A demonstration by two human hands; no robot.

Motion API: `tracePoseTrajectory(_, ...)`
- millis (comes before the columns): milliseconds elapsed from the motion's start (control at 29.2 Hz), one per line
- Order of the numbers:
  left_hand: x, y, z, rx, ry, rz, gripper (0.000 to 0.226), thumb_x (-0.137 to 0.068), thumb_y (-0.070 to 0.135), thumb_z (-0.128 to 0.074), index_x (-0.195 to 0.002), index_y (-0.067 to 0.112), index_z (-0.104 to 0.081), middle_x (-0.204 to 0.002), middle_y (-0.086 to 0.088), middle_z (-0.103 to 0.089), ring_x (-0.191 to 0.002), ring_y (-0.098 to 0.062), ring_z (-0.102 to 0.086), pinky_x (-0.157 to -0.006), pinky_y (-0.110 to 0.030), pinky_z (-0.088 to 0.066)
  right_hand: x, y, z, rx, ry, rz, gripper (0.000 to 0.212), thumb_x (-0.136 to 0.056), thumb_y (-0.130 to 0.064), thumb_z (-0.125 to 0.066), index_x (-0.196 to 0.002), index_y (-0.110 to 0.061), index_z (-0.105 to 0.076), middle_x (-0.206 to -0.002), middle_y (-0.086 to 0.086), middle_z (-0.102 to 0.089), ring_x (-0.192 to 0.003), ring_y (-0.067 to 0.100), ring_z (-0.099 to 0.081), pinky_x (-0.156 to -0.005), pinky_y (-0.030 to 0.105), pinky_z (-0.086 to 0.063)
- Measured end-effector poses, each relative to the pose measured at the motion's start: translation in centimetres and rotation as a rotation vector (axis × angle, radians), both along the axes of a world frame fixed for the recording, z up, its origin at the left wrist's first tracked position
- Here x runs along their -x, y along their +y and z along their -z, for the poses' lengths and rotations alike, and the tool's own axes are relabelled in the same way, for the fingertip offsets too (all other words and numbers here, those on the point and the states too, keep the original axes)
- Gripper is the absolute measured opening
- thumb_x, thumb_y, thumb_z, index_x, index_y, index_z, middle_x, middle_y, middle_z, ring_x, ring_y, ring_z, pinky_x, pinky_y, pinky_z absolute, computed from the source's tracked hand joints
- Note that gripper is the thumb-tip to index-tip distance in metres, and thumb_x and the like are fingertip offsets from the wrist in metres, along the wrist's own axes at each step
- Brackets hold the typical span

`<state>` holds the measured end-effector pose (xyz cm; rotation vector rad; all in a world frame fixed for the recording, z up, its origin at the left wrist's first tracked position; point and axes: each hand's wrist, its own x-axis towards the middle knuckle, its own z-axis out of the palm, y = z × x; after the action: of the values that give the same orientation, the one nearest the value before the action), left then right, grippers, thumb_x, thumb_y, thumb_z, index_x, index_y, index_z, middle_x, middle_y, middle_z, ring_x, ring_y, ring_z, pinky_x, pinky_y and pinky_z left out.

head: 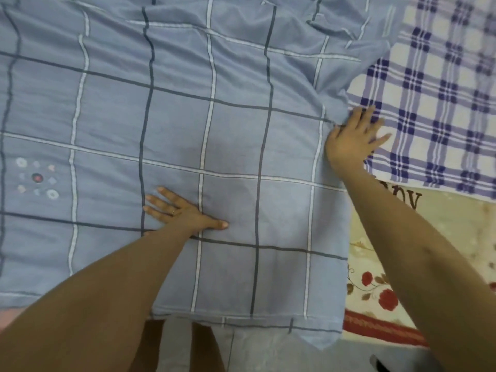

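1. Two hands on the blue checked sheet (214,116), spread across the bed (381,264): left hand (185,213) presses flat, fingers wide.
2. Right hand (351,138) at its right edge, fingers splayed; any thumb pinch is hidden.
3. Risk: tugging there could ruck the sheet or drag the plaid cloth (429,103).

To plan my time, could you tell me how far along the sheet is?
Done: the sheet lies mostly flat under the pressing left hand. In hand: the right hand touches its right edge. Left: the bunched far right corner.
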<state>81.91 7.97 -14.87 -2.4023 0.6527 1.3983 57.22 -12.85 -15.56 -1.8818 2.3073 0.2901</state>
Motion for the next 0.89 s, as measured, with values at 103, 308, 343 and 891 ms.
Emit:
tracePoseTrajectory(103, 0.3, 0.3, 0.4, 0.024, -0.042, -0.002, 0.171, -0.035, 0.066, -0.083, -0.131, 0.003, 0.043, -0.141, -0.025, 0.042, -0.133, -0.039, 0.037, -0.11, -0.055, 0.019, -5.4, 5.3, 0.6, 0.153, -0.107, -0.549, 0.064, -0.093, -0.027, -0.041, -0.15, -0.012, -0.017, -0.155, 0.018, -0.022, -0.142, 0.042, -0.018, -0.111, 0.066, -0.009)
tracePoseTrajectory(308, 0.4, 0.8, 0.2, 0.054, -0.032, 0.03, 0.168, -0.039, 0.068, -0.082, -0.132, 0.004, 0.043, -0.142, -0.022, 0.042, -0.132, -0.04, 0.037, -0.108, -0.058, 0.019, 3.4, 16.1, 5.3, -0.017, -0.068, -1.0, 0.058, -0.096, -0.057, -0.021, -0.15, -0.034, -0.018, -0.159, -0.007, -0.001, -0.145, 0.032, -0.015, -0.11, 0.064, -0.01)
tracePoseTrajectory(343, 0.3, 0.8, 0.2, 0.056, -0.031, 0.017, 0.168, -0.038, 0.067, -0.082, -0.132, 0.005, 0.043, -0.142, -0.021, 0.043, -0.132, -0.039, 0.038, -0.108, -0.059, 0.018, 5.5, 16.8, 5.2, -0.029, -0.06, -0.74, 0.062, -0.095, -0.06, -0.016, -0.15, -0.035, -0.007, -0.157, -0.01, 0.01, -0.146, 0.03, -0.007, -0.112, 0.063, -0.004)
tracePoseTrajectory(891, 1.0, 25.3, 6.0, 0.746, -0.134, 1.013, 0.071, -0.094, 0.055, -0.032, -0.151, 0.026, -0.002, -0.159, -0.006, -0.004, -0.146, -0.021, 0.002, -0.109, -0.056, 0.01, 8.4, 39.8, 3.9, -0.034, -0.157, 0.088, 0.082, -0.089, -0.069, -0.024, -0.151, -0.015, -0.019, -0.156, 0.013, -0.021, -0.142, 0.032, -0.022, -0.11, 0.059, -0.019)
